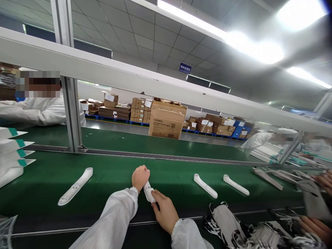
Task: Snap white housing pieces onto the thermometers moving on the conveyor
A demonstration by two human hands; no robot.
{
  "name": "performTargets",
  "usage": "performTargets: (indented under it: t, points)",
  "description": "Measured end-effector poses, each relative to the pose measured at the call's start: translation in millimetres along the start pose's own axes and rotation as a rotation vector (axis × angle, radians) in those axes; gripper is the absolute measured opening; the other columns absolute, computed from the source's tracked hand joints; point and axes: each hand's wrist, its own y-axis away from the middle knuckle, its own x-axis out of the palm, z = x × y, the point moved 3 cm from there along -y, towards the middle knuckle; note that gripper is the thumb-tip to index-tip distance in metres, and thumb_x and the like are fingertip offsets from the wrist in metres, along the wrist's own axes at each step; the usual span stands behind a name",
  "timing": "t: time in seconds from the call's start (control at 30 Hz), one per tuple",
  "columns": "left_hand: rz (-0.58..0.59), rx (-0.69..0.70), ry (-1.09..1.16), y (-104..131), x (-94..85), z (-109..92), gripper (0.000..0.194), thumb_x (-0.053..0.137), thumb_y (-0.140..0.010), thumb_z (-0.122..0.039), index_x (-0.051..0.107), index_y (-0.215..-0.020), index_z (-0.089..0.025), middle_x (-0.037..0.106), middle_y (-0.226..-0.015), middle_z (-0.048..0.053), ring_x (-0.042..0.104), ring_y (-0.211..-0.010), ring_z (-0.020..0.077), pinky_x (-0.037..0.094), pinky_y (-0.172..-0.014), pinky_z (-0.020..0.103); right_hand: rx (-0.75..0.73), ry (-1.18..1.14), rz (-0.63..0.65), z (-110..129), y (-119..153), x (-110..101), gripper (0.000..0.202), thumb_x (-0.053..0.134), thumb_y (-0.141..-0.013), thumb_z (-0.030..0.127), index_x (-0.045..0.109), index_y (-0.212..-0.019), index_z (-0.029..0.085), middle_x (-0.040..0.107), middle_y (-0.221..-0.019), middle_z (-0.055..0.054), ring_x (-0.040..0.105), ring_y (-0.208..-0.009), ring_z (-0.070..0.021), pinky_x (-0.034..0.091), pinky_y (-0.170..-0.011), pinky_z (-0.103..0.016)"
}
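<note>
Over the green belt [116, 180], my left hand [140, 177] is closed in a fist around the upper end of a slim white handheld device [149, 193], which stands tilted. Small dark marks show on its front. The thumb and fingers of my right hand [164, 211] grip its lower end. Both my sleeves are white. To the left lies a similar long white device [75, 186] with a bent end. On the right are two more, one white device [205, 186] nearer and another white device [236, 185] beyond it.
Grey pouches with black-and-white cords [225, 221] lie at the lower right, near another person's hands [316, 228]. White trays [11, 155] are stacked at the left edge. A metal post [72, 117] rises behind the belt. A large carton [168, 119] stands farther back.
</note>
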Motion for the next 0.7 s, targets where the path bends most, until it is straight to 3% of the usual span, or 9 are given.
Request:
performTargets:
  t: [0.2,0.33,0.47,0.53,0.6,0.63,0.7]
  points:
    - [0.007,0.044,-0.015,0,10.6,-10,0.02,0.045,-0.086,-0.027,0.058,-0.072,-0.021,0.068,-0.089,0.006,0.062,-0.086,0.0214,0.04,-0.069,0.03,0.002,-0.005,0.019,-14,-4,1,0.051,0.059,-0.081,0.003,0.066,-0.127,0.024,0.059,-0.137,-0.009,0.059,-0.123,-0.0251,0.046,-0.107,-0.035]
    - [0.02,0.079,-0.135,0,23.0,-27,0.022,0.045,-0.083,-0.023,0.066,-0.079,-0.018,0.069,-0.093,0.012,0.063,-0.094,0.026,0.043,-0.08,0.033,0.04,-0.022,0.062,-26,-23,-7,0.04,0.067,-0.084,0.014,0.07,-0.119,0.034,0.066,-0.128,-0.002,0.058,-0.124,-0.0232,0.039,-0.112,-0.038]
    - [0.147,0.14,-0.143,-4,23.1,-42,0.034,0.046,-0.083,-0.022,0.07,-0.106,-0.015,0.069,-0.106,0.015,0.062,-0.107,0.0279,0.044,-0.09,0.034,0.108,0.102,0.067,-22,-29,-18,0.042,0.065,-0.089,0.022,0.063,-0.128,0.035,0.063,-0.133,-0.003,0.056,-0.128,-0.0257,0.034,-0.114,-0.05]
    - [0.241,0.262,-0.069,-14,5.2,-38,0.048,0.048,-0.086,-0.032,0.06,-0.13,-0.016,0.067,-0.118,0.013,0.06,-0.114,0.0261,0.044,-0.095,0.033,0.135,0.115,-0.052,-13,-13,-23,0.049,0.059,-0.092,0.025,0.054,-0.139,0.031,0.058,-0.139,-0.006,0.051,-0.132,-0.0283,0.034,-0.113,-0.055]
    - [0.253,0.458,-0.044,-29,-29.5,-20,0.059,0.052,-0.085,-0.041,0.051,-0.141,-0.02,0.062,-0.131,0.01,0.054,-0.124,0.0249,0.038,-0.105,0.033,0.087,0.022,-0.178,1,19,-26,0.052,0.055,-0.092,0.033,0.049,-0.144,0.029,0.056,-0.142,-0.008,0.05,-0.133,-0.0291,0.039,-0.11,-0.054]
    - [0.217,0.554,-0.066,-38,-51.4,-6,0.059,0.054,-0.084,-0.044,0.053,-0.139,-0.023,0.059,-0.135,0.008,0.049,-0.129,0.0251,0.033,-0.111,0.034,0.021,-0.055,-0.203,9,38,-24,0.051,0.055,-0.092,0.038,0.05,-0.143,0.031,0.058,-0.14,-0.007,0.053,-0.13,-0.0279,0.045,-0.106,-0.05]
    - [0.154,0.557,-0.162,-54,-94.3,34,0.054,0.055,-0.082,-0.046,0.059,-0.131,-0.024,0.059,-0.136,0.006,0.047,-0.131,0.0264,0.028,-0.114,0.036,-0.096,-0.161,-0.181,24,76,-19,0.042,0.057,-0.088,0.047,0.061,-0.129,0.042,0.067,-0.126,-0.003,0.062,-0.118,-0.0271,0.056,-0.09,-0.047]
